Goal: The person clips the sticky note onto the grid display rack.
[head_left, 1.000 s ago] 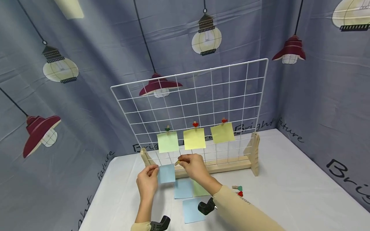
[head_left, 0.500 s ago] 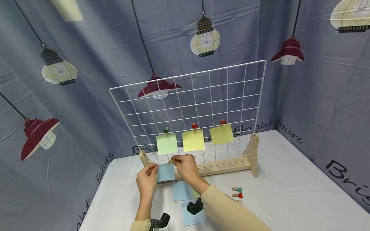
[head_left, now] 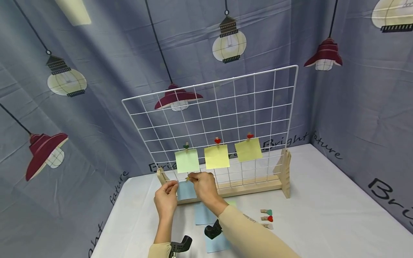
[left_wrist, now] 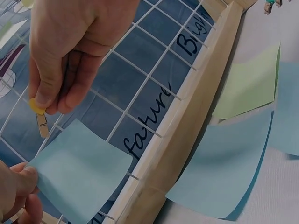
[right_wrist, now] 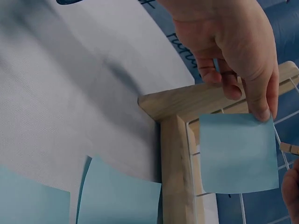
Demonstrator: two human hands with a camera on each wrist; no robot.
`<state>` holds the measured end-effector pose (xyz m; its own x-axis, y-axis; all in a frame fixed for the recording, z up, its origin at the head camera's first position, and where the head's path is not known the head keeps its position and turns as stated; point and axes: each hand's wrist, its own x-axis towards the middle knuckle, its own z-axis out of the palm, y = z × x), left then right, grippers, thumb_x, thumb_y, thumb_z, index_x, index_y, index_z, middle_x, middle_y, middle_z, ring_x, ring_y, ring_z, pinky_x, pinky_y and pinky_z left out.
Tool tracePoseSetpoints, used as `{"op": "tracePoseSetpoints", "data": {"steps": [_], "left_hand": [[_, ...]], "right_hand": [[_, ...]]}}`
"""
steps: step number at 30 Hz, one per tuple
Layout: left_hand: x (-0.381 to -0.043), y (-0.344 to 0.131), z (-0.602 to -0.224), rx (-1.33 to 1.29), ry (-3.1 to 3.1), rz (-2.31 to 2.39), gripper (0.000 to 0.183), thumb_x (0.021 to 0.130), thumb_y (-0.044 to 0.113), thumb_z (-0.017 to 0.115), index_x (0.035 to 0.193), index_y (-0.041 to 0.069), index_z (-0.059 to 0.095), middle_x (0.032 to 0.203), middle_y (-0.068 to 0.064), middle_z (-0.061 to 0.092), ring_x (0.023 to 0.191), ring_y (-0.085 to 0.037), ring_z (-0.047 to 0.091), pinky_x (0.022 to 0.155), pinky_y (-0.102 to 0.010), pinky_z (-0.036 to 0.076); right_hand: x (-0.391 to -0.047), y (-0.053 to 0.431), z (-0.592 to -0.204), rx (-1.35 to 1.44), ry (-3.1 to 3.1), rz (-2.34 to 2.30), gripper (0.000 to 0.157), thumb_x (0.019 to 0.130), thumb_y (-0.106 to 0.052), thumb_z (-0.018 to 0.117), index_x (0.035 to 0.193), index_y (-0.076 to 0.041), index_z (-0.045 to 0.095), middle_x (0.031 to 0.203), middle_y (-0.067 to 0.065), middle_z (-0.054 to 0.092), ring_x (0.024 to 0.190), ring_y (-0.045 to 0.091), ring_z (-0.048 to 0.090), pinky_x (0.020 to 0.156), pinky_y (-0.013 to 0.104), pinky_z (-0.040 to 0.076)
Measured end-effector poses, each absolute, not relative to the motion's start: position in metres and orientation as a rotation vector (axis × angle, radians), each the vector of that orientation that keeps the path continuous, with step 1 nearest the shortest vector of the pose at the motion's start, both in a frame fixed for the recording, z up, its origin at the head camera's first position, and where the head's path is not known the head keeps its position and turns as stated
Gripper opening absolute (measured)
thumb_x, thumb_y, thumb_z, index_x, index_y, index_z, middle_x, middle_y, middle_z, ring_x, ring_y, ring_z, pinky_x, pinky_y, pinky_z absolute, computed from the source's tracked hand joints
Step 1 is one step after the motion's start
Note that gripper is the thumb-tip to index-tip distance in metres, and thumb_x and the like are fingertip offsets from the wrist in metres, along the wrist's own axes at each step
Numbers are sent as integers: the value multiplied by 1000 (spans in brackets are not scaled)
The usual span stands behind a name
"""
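At the lower left of the grid, my left hand (head_left: 166, 200) pinches the edge of a blue sticky note (left_wrist: 84, 170) between thumb and fingertips. The note stands in front of the wire grid (head_left: 219, 114). My right hand (head_left: 204, 188) pinches a small wooden clothespin (left_wrist: 42, 126) by its yellow end. In both wrist views the bare wooden tip points at the note's top edge, a small gap away. Above hang a green note (head_left: 187, 161) and two yellow notes, the middle one (head_left: 217, 157) and the right one (head_left: 248, 150), each under a heart clothespin.
The grid stands on a wooden base (head_left: 251, 184) on a white table (head_left: 322, 200). Blue notes (left_wrist: 224, 168) and a green note (left_wrist: 250, 86) lie in front of it. To the right lie a teal clothespin (head_left: 266, 212), a red one (head_left: 267, 218) and a pale one (head_left: 267, 226).
My right hand has moved left with the clothespin, to the top edge of the blue note. The left hand and its note have shifted slightly toward the grid.
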<state>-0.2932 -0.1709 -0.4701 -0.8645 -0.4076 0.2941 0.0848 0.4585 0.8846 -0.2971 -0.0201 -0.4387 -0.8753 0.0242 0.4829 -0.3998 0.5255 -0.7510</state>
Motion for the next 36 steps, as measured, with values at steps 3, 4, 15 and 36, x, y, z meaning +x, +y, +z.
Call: {"op": "tracePoseSetpoints", "data": {"steps": [3, 4, 15, 36], "left_hand": [[-293, -171, -471, 271, -2235, -1382, 6, 93, 13, 76, 97, 15, 81, 94, -5, 81, 93, -22, 75, 68, -21, 51], [-293, -171, -471, 272, -2233, -1378, 6, 93, 13, 76, 97, 15, 81, 94, -5, 81, 93, -22, 75, 67, -21, 51], [-292, -170, -474, 280, -2162, -1450, 7, 95, 11, 74, 98, 12, 80, 95, -9, 81, 75, -21, 72, 51, -20, 50], [-297, -166, -479, 267, -2090, -1493, 8, 93, 5, 74, 98, 6, 80, 94, -15, 79, 65, -19, 69, 47, -19, 49]], "right_hand": [[-298, -23, -439, 339, -2317, 1257, 12, 93, -7, 74, 98, -9, 84, 100, 8, 80, 96, 26, 78, 74, 34, 62], [-298, -24, -439, 345, -2312, 1239, 12, 93, -6, 73, 98, -8, 84, 99, 7, 80, 95, 25, 78, 74, 34, 62], [-296, -29, -442, 348, -2377, 1268, 27, 93, 9, 60, 103, -5, 81, 98, 5, 81, 97, 23, 78, 86, 37, 61], [-301, -35, -439, 417, -2421, 933, 17, 97, -13, 70, 110, -12, 81, 100, 1, 81, 94, 22, 76, 83, 36, 61]]}}
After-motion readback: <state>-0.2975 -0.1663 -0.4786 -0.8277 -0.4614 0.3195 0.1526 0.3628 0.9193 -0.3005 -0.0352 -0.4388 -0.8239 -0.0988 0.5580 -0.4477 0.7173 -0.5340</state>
